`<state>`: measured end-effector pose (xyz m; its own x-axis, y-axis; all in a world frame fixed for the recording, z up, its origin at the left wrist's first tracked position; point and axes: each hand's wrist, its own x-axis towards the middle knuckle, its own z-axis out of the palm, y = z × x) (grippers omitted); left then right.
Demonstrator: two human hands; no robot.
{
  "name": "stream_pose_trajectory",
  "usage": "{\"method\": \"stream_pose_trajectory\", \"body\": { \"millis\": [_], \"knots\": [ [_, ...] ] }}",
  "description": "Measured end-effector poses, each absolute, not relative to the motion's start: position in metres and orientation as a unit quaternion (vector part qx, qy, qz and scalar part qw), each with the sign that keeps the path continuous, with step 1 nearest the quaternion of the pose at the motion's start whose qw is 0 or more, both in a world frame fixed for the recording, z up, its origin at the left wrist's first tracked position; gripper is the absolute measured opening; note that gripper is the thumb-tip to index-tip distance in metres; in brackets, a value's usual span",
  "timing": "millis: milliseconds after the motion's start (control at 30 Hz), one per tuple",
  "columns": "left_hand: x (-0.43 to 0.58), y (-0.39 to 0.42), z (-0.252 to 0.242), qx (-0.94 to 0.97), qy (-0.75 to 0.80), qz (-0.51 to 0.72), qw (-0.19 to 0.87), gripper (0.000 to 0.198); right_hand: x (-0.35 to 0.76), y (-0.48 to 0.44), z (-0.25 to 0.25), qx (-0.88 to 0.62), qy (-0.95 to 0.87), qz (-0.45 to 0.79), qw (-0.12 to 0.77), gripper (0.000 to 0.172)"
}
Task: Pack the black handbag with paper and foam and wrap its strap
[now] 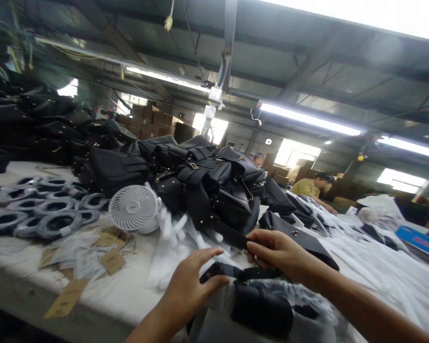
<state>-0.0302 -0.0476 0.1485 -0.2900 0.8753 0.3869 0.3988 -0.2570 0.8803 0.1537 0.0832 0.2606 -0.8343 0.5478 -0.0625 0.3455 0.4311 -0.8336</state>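
Note:
My right hand [271, 248] pinches a flat black strap [232, 235] between thumb and fingers. Lower left of it, my left hand [191, 281] is curved in a C, with index finger and thumb apart. A second black strap [232, 271] with a small hole or stud lies in that gap, close to the thumb; whether it is gripped firmly I cannot tell. Beneath both hands is a black bag [262, 305], partly in clear plastic wrap [314, 297]. Its lower part is cut off by the frame edge.
Black bags [207, 181] are heaped behind my hands. To the left are a white fan [134, 208], wrapped strap coils [59, 216] and paper tags [93, 252]. White foam sheets [372, 257] and a blue box [420, 243] lie right. A co-worker [309, 186] sits beyond.

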Motion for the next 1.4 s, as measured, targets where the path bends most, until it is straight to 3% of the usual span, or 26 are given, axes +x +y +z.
{"method": "stream_pose_trajectory", "body": {
  "millis": [100,233,500,700,867,967,1067,1133,1233,1400],
  "knots": [
    [-0.024,-0.039,0.148,0.615,0.618,0.464,0.158,0.043,0.174,0.093,0.252,-0.314,-0.823,0.462,0.103,0.053],
    [-0.024,-0.037,0.157,0.619,0.624,0.452,0.155,0.028,0.19,0.092,0.239,-0.35,-0.823,0.438,0.089,0.059],
    [-0.028,-0.043,0.155,0.569,0.574,0.524,0.269,0.022,0.19,0.098,0.209,-0.322,-0.836,0.441,0.052,0.048],
    [-0.026,-0.04,0.149,0.546,0.564,0.559,0.267,0.025,0.177,0.101,0.208,-0.3,-0.864,0.4,0.054,0.042],
    [-0.026,-0.036,0.139,0.548,0.564,0.576,0.223,0.024,0.168,0.091,0.231,-0.245,-0.926,0.287,0.018,0.034],
    [-0.027,-0.036,0.137,0.556,0.562,0.575,0.211,0.023,0.16,0.075,0.243,-0.217,-0.963,0.154,0.033,0.018],
    [-0.028,-0.037,0.137,0.553,0.568,0.572,0.211,0.024,0.151,0.06,0.245,-0.184,-0.98,0.044,0.062,0.042],
    [-0.028,-0.037,0.139,0.549,0.568,0.573,0.22,0.024,0.147,0.055,0.241,-0.154,-0.986,0.015,0.056,0.034],
    [-0.029,-0.039,0.142,0.552,0.553,0.574,0.243,0.024,0.146,0.056,0.234,-0.128,-0.99,0.007,0.058,0.017],
    [-0.031,-0.045,0.142,0.539,0.542,0.575,0.291,0.03,0.147,0.07,0.233,-0.097,-0.986,0.112,0.075,0.024]
  ]
}}
